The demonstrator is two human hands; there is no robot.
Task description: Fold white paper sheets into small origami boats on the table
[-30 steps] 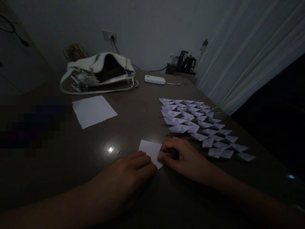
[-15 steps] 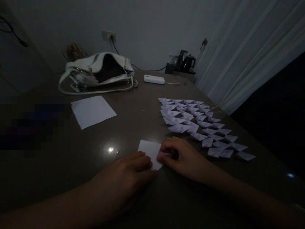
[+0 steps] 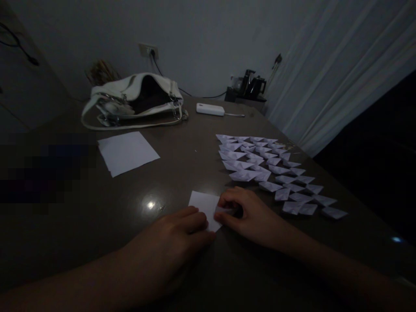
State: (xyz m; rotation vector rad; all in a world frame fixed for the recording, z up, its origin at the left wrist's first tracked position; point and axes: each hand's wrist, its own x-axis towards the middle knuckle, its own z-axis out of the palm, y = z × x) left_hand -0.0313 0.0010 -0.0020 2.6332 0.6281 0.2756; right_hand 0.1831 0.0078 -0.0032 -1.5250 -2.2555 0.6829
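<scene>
A small white sheet of paper [image 3: 202, 200] lies on the dark table in front of me. Its right-hand part is folded over. My left hand [image 3: 172, 234] is closed, its curled fingers holding down the paper's lower left side. From the right, my right hand [image 3: 251, 216] pinches the folded part between thumb and forefinger; the other fingertips are partly hidden. Just beyond my right hand stand rows of several folded white paper boats [image 3: 244, 174].
A stack of square white paper [image 3: 128, 151] lies at left, in front of an open white handbag [image 3: 130, 99]. Farther back is a white power bank [image 3: 210, 109] with a short strap. Black kettles [image 3: 255, 85] stand by the wall, and a pale curtain [image 3: 312, 69] hangs at right.
</scene>
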